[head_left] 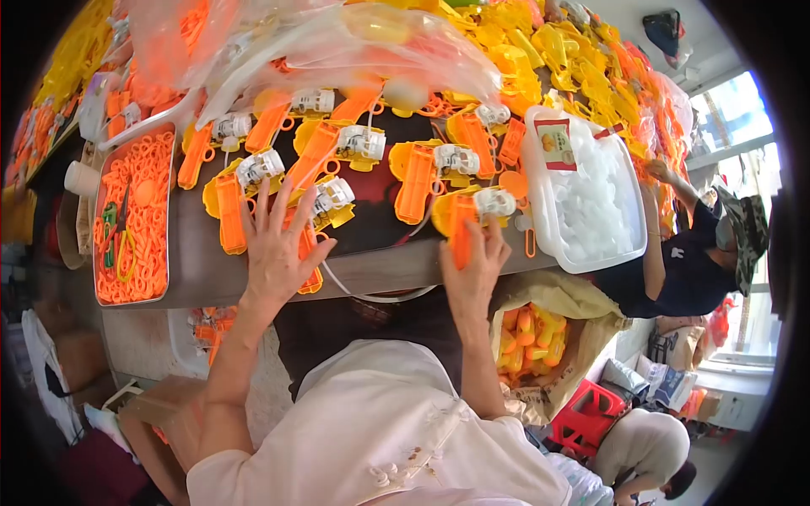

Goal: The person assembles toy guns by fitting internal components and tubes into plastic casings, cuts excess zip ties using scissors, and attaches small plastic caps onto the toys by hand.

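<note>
My left hand (281,244) lies with fingers spread over the table's near side. Its fingertips reach between an orange and yellow plastic assembly with a white mechanism (259,169) and another such assembly (334,196) to its right. My right hand (475,270) grips the orange part (461,221) of a similar assembly, thumb on the left side and fingers by its white mechanism (494,201). Several more of these assemblies, such as one with a yellow shell (407,160), lie in loose rows beyond my hands.
At left sits a tray (171,211) of small orange rings, with scissors (126,253) on top. A white tub (548,244) of translucent pieces stands at right. Plastic bags and yellow parts (515,67) pile up behind. Below right is an open sack (582,304). Another person (700,261) works at right.
</note>
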`<state>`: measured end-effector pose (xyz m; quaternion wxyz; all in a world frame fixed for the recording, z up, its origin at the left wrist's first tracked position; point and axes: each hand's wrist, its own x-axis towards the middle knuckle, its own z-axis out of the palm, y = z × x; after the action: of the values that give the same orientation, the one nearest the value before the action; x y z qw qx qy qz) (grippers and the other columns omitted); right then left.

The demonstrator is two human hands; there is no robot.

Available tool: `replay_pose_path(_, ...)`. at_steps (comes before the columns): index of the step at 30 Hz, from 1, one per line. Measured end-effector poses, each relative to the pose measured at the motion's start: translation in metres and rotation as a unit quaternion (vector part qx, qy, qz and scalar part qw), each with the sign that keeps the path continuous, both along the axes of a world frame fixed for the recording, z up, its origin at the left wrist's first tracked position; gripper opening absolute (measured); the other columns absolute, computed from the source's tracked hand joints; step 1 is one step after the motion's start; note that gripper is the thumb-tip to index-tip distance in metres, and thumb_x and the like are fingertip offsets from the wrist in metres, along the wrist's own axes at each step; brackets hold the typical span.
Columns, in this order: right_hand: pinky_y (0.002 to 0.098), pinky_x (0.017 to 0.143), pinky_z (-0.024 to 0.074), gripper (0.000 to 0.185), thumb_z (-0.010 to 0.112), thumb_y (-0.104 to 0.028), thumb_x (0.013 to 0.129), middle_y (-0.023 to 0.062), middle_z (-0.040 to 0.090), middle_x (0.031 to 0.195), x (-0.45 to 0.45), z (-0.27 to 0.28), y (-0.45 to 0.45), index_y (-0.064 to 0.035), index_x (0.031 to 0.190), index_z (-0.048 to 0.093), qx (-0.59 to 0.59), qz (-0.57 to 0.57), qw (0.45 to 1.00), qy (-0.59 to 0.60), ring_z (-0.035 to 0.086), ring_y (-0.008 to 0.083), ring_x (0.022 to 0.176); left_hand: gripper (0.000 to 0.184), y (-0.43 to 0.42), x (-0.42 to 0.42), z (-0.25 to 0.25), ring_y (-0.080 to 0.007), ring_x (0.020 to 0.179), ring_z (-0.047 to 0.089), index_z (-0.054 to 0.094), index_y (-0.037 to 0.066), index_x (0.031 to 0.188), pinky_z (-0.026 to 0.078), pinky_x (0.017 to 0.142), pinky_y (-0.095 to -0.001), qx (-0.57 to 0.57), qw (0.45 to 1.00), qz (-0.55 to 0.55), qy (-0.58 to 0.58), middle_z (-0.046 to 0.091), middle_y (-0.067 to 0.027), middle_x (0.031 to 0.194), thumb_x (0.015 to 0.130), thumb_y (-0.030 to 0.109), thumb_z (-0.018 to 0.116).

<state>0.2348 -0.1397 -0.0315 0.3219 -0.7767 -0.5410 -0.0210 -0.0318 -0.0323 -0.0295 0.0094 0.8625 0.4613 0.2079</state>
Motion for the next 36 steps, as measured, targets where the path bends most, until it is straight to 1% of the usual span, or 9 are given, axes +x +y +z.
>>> replay_pose_path(5, 0.0498, 0.099, 0.0419, 0.058, 0.078, -0.013, 0.078, 0.0289, 0.032, 0.146, -0.053, -0.001, 0.003, -0.0008, 0.130, 0.056, 0.012, 0.083, 0.993, 0.078, 0.042, 0.0457, 0.118, 0.077, 0.005, -0.027, 0.009, -0.0407, 0.143, 0.029, 0.043, 0.016, 0.150, 0.022, 0.118, -0.0524, -0.042, 0.999, -0.018, -0.011, 0.035, -0.0153, 0.155, 0.081, 0.032, 0.074)
replay_pose_path(10, 0.0530, 0.098, 0.0401, 0.070, 0.077, -0.015, 0.080, 0.0389, 0.023, 0.146, -0.076, 0.004, 0.021, 0.0003, 0.141, 0.045, 0.044, 0.116, 0.990, 0.069, 0.039, 0.0527, 0.117, 0.073, 0.021, -0.057, 0.012, -0.0360, 0.146, 0.025, 0.042, 0.015, 0.150, 0.022, 0.119, -0.0513, -0.023, 0.999, -0.028, 0.020, 0.030, -0.0141, 0.158, 0.084, 0.028, 0.070)
replay_pose_path(13, 0.0494, 0.099, 0.0418, 0.068, 0.075, -0.013, 0.083, 0.0316, 0.031, 0.146, -0.059, 0.012, 0.011, -0.0007, 0.142, 0.044, 0.030, 0.131, 0.985, 0.111, 0.046, 0.0453, 0.116, 0.069, 0.015, -0.051, 0.025, -0.0360, 0.143, 0.031, 0.045, 0.012, 0.147, 0.024, 0.118, -0.0508, 0.035, 0.998, -0.015, 0.041, 0.036, -0.0141, 0.154, 0.084, 0.024, 0.071)
replay_pose_path(16, 0.0444, 0.099, 0.0450, 0.056, 0.072, -0.008, 0.085, 0.0205, 0.045, 0.142, -0.037, 0.006, 0.003, -0.0021, 0.136, 0.050, 0.041, 0.135, 0.978, 0.151, 0.053, 0.0365, 0.117, 0.064, -0.001, -0.013, 0.017, -0.0355, 0.138, 0.039, 0.049, 0.010, 0.142, 0.026, 0.116, -0.0536, -0.018, 0.986, -0.052, -0.157, 0.044, -0.0142, 0.147, 0.083, 0.018, 0.072)
replay_pose_path(19, 0.0391, 0.090, 0.0525, 0.038, 0.067, -0.001, 0.088, 0.0160, 0.059, 0.127, -0.024, 0.017, -0.006, -0.0029, 0.125, 0.059, 0.035, 0.146, 0.948, 0.281, 0.063, 0.0344, 0.108, 0.057, -0.029, 0.057, 0.023, -0.0362, 0.137, 0.040, 0.051, 0.009, 0.140, 0.026, 0.116, -0.0541, -0.043, 0.973, -0.137, -0.178, 0.045, -0.0145, 0.146, 0.087, 0.017, 0.070)
replay_pose_path(23, 0.0388, 0.084, 0.0539, 0.025, 0.066, 0.000, 0.089, 0.0163, 0.066, 0.110, 0.005, 0.012, -0.010, -0.0015, 0.113, 0.065, 0.113, 0.100, 0.971, 0.187, 0.065, 0.0337, 0.100, 0.062, -0.037, 0.116, 0.020, -0.0359, 0.142, 0.032, 0.048, 0.013, 0.144, 0.026, 0.116, -0.0535, 0.003, 0.984, -0.166, -0.061, 0.039, -0.0136, 0.151, 0.087, 0.020, 0.070)
replay_pose_path(30, 0.0460, 0.098, 0.0456, 0.030, 0.061, -0.005, 0.091, 0.0173, 0.059, 0.123, 0.087, -0.004, -0.011, -0.0006, 0.121, 0.060, 0.035, -0.102, 0.993, -0.049, 0.056, 0.0368, 0.114, 0.067, -0.027, 0.109, -0.003, -0.0330, 0.144, 0.029, 0.045, 0.019, 0.147, 0.024, 0.118, -0.0541, 0.032, 0.984, -0.173, 0.027, 0.036, -0.0096, 0.154, 0.086, 0.023, 0.071)
replay_pose_path(32, 0.0473, 0.100, 0.0445, 0.035, 0.062, -0.005, 0.091, 0.0167, 0.053, 0.131, 0.088, -0.022, -0.008, 0.0001, 0.125, 0.056, 0.001, -0.077, 0.990, -0.118, 0.052, 0.0379, 0.120, 0.067, -0.029, 0.108, -0.003, -0.0324, 0.145, 0.028, 0.044, 0.019, 0.148, 0.024, 0.118, -0.0539, 0.029, 0.985, -0.168, 0.031, 0.035, -0.0091, 0.155, 0.087, 0.023, 0.070)
replay_pose_path(36, 0.0482, 0.100, 0.0438, 0.038, 0.063, -0.003, 0.090, 0.0175, 0.048, 0.136, 0.087, -0.030, -0.001, -0.0005, 0.127, 0.055, 0.001, -0.056, 0.993, -0.107, 0.048, 0.0396, 0.123, 0.067, -0.034, 0.106, -0.002, -0.0334, 0.147, 0.025, 0.042, 0.019, 0.150, 0.021, 0.119, -0.0533, 0.005, 0.986, -0.162, 0.031, 0.034, -0.0106, 0.156, 0.088, 0.023, 0.068)
